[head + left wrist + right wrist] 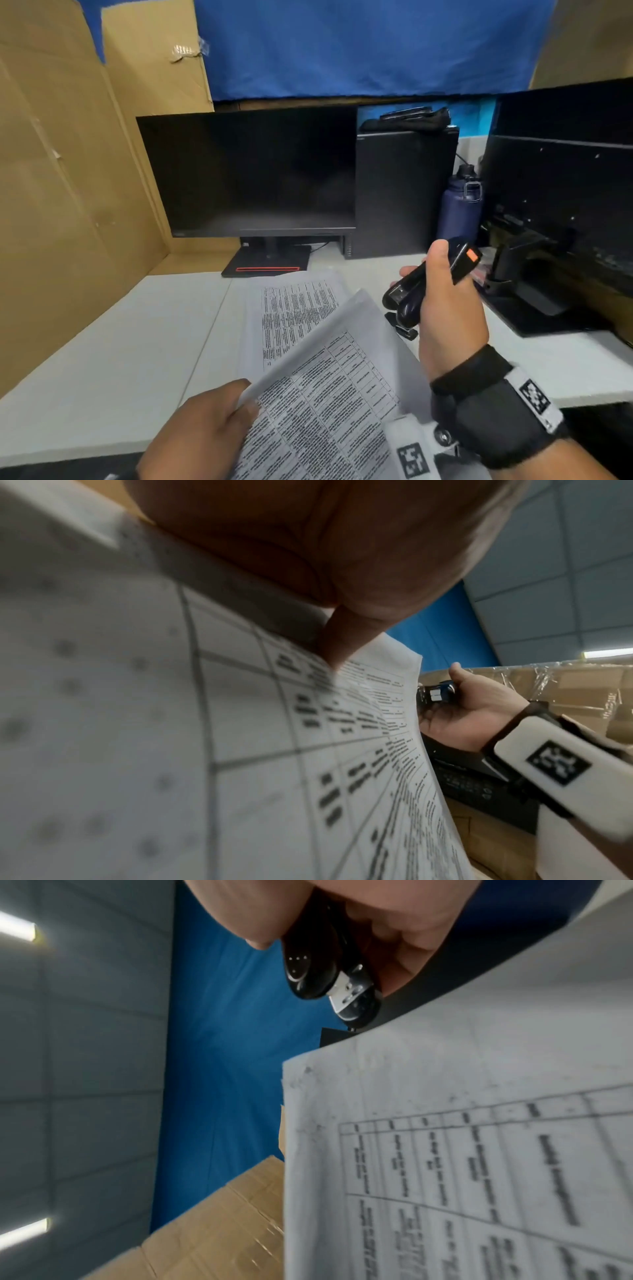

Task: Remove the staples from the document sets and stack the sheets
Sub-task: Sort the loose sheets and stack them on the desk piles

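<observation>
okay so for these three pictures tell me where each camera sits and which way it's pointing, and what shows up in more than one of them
Head: worn on the head, facing forward and down at the desk; left hand pinches the printed sheets, right hand grips the black stapler.
Left wrist: looks along the left hand across the sheets toward the right hand.
Right wrist: looks along the right hand, past the stapler, at the sheets.
Shared: sheets, stapler and right hand appear in all three views.

White desk (113, 342) w/ dark monitor (246, 174), cardboard walls (51, 171), blue cloth (359, 44) behind.
</observation>
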Motion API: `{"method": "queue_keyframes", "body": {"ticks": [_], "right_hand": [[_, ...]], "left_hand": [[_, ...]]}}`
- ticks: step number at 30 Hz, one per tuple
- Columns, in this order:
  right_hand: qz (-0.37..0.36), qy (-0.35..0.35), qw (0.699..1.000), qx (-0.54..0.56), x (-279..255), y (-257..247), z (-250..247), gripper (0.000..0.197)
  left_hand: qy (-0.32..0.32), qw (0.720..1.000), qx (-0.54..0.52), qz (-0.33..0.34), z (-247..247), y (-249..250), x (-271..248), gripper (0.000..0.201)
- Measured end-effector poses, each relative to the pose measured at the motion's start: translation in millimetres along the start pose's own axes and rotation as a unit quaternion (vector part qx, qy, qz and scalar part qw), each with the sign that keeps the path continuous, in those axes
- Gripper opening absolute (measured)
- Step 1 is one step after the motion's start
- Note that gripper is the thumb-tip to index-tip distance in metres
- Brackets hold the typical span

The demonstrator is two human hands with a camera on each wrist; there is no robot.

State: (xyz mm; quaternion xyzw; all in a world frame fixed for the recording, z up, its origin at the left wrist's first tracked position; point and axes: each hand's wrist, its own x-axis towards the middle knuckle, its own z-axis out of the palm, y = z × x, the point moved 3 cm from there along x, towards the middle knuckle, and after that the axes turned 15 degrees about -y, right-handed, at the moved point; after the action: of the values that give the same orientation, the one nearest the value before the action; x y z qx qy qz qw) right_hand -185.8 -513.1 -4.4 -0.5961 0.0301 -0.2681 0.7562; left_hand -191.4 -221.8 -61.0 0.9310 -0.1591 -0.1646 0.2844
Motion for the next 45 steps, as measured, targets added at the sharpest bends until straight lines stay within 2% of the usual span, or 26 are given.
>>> {"method": "queue_keyframes", "body": {"ticks": [5, 9, 13, 17, 20, 22, 26, 31, 40, 45], "right_hand": [[-0.033, -0.026, 0.998, -0.054, -5, 5, 7, 0.039], [-0.017, -0.046, 0.997, -0.054, -14, 6, 15, 0.063], [-0.007, -0.038, 0.998, -0.058, -20, 8, 15, 0.049], [0.003, -0.03, 0.998, -0.056, -21, 11, 15, 0.051], [0.0, -0.006, 0.998, -0.056, -17, 14, 12, 0.065], [0.014, 0.01, 1.0, -0.013, -16, 16, 10, 0.074], [0.025, 0.003, 0.995, 0.098, -18, 14, 12, 0.063], [0.03, -0.012, 0.974, 0.224, -19, 12, 15, 0.052], [0.059, -0.02, 0.968, 0.243, -14, 12, 10, 0.043], [0.066, -0.006, 0.974, 0.216, -14, 16, 9, 0.047]], "left_hand": [[-0.003, 0.999, -0.023, 0.032, 5, -16, 11, 0.022], [-0.023, 0.998, -0.021, 0.062, 13, -16, 12, 0.026], [-0.017, 0.997, -0.027, 0.071, 17, -18, 12, 0.024], [-0.011, 0.997, -0.024, 0.078, 18, -17, 9, 0.019], [-0.005, 0.997, -0.011, 0.08, 19, -14, 7, 0.017], [0.004, 0.997, 0.007, 0.081, 18, -12, 5, 0.018], [0.025, 0.996, 0.051, 0.073, 15, -9, 0, 0.017], [0.043, 0.994, 0.08, 0.064, 13, -3, -3, 0.02], [0.054, 0.991, 0.117, 0.04, 11, 7, -8, 0.029], [0.044, 0.989, 0.135, 0.032, 14, 13, -12, 0.028]]}}
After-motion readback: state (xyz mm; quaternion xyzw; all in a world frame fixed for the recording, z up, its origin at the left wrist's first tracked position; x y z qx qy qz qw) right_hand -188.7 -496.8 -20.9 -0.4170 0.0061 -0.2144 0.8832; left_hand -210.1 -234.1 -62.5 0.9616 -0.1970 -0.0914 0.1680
